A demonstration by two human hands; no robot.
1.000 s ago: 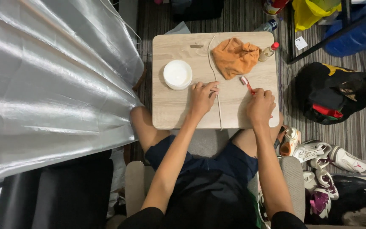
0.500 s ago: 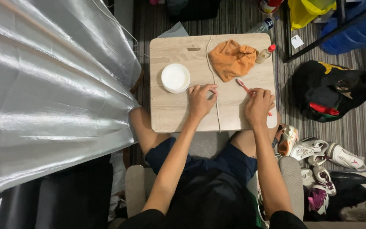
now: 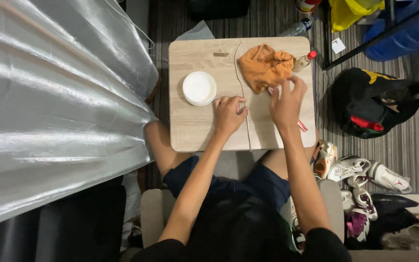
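Head: right hand [image 3: 287,103] at orange cloth [image 3: 264,67] edge; left hand [image 3: 229,114] mid-table [image 3: 190,131].

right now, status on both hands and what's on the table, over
Left hand flat on the wooden table beside the cord. Right hand raised, fingers spread at the orange cloth, red-handled tool under it. White round lid apart, left.

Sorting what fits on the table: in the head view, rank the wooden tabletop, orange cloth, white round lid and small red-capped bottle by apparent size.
1. Tabletop
2. Orange cloth
3. White lid, noticeably smaller than the cloth
4. Red-capped bottle, smallest
All lie on the same surface, so nearness hardly skews this.
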